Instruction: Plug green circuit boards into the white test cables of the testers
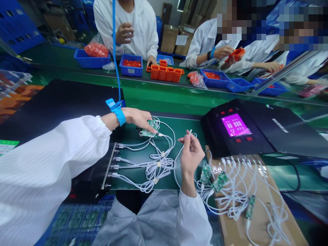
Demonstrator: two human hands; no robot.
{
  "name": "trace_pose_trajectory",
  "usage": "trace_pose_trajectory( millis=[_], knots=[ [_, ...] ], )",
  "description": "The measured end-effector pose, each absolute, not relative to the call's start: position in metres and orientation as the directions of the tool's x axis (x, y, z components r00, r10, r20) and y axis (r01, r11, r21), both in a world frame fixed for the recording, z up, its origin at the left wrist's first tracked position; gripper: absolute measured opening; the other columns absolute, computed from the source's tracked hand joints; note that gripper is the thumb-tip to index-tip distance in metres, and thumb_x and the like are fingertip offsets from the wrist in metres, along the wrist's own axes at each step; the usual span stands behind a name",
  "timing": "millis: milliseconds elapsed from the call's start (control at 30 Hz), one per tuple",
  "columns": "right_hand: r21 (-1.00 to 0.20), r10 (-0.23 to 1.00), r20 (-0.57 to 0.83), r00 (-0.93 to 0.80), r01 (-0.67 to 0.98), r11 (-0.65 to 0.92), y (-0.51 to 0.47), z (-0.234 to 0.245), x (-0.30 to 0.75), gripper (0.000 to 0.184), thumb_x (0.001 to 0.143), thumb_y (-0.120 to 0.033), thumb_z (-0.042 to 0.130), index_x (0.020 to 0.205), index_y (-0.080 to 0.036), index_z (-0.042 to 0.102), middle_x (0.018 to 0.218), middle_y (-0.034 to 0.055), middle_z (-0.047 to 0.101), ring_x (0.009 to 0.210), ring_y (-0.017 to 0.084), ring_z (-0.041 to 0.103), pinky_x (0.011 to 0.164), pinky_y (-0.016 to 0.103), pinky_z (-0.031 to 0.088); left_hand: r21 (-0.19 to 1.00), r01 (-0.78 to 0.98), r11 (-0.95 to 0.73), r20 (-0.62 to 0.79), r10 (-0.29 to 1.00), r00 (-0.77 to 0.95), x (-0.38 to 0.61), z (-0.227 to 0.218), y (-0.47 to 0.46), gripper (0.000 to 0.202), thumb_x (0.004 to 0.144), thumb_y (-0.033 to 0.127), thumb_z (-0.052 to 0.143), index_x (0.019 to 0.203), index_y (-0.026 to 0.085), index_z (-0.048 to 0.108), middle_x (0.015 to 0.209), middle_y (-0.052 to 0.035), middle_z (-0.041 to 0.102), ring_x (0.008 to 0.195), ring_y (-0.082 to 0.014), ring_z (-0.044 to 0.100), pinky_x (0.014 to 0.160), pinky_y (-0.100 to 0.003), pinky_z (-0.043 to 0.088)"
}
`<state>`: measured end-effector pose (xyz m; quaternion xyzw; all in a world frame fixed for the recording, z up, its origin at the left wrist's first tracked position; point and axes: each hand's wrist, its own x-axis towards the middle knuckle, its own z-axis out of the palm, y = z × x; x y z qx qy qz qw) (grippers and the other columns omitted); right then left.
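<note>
My left hand [140,119], with a blue wrist strap [119,115], is closed on a green circuit board [148,132] above the green mat. A white cable plug [160,135] meets the board's right edge beside my thumb. Between the thumb and fingers of my right hand [191,153] is a white cable [190,132], its end pointing up. Bundled white cables [159,167] lie between my hands and run to the ports of the black box at left. Several more circuit boards [219,181] with white cables attached lie to the right of my right hand.
A black tester [222,133] with a lit magenta screen stands at right, above a cardboard box [230,229]. A large black box [77,99] is at left. Across the bench, co-workers handle orange parts near blue bins [131,70]. A blue cord [116,51] hangs to my wrist strap.
</note>
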<state>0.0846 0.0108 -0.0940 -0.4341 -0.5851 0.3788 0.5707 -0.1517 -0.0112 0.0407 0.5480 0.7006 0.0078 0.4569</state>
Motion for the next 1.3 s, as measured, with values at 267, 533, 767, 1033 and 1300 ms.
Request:
trace_pose_trajectory(
  millis=[267,533,767,1033,1300],
  knots=[
    [-0.934,0.942,0.300,-0.149,0.155,0.322,-0.001,-0.086,0.097,0.039,0.102,-0.042,0.060,0.127,-0.015,0.072,0.087,0.0051,0.075,0.073,0.016,0.071,0.073,0.032,0.059,0.497,0.789,0.361,-0.617,0.786,0.029,-0.154,0.039,-0.009,0.045,0.071,0.061,0.079,0.073,0.020,0.063,0.067,0.0001,0.061,0.062,-0.0152,0.053,0.062,-0.028,0.037],
    [-0.658,0.648,0.632,-0.426,0.147,0.739,-0.049,-0.078,0.045,0.020,0.103,-0.016,0.058,0.114,-0.017,0.075,0.095,0.0078,0.070,0.087,0.018,0.069,0.081,0.033,0.057,0.425,0.839,0.341,-0.619,0.786,-0.005,-0.147,0.036,-0.013,0.049,0.064,0.060,0.085,0.068,0.019,0.057,0.058,0.0014,0.060,0.056,-0.0147,0.056,0.057,-0.027,0.036],
    [-0.695,0.673,0.604,-0.427,0.130,0.707,-0.058,-0.083,0.031,0.018,0.103,-0.018,0.057,0.111,-0.020,0.073,0.095,0.0069,0.068,0.087,0.018,0.068,0.081,0.032,0.057,0.432,0.837,0.337,-0.653,0.757,0.032,-0.144,0.031,-0.014,0.047,0.073,0.061,0.081,0.079,0.017,0.066,0.063,-0.0044,0.069,0.064,-0.0187,0.067,0.066,-0.028,0.050],
    [-0.690,0.684,0.638,-0.354,0.131,0.712,-0.058,-0.082,0.027,0.014,0.102,-0.015,0.058,0.108,-0.019,0.070,0.094,0.0059,0.066,0.085,0.016,0.067,0.080,0.032,0.058,0.430,0.827,0.363,-0.622,0.783,-0.019,-0.143,0.029,-0.012,0.055,0.078,0.051,0.084,0.114,0.012,0.069,0.065,-0.0069,0.073,0.061,-0.0212,0.070,0.068,-0.029,0.053],
    [-0.712,0.716,0.622,-0.317,0.149,0.686,-0.057,-0.081,0.023,0.012,0.102,-0.018,0.057,0.104,-0.020,0.069,0.094,0.0057,0.066,0.084,0.016,0.066,0.078,0.033,0.058,0.427,0.847,0.316,-0.577,0.817,-0.014,-0.137,0.034,-0.014,0.067,0.087,0.043,0.078,0.138,0.004,0.058,0.056,-0.0030,0.068,0.058,-0.0205,0.071,0.063,-0.026,0.051]
  ],
)
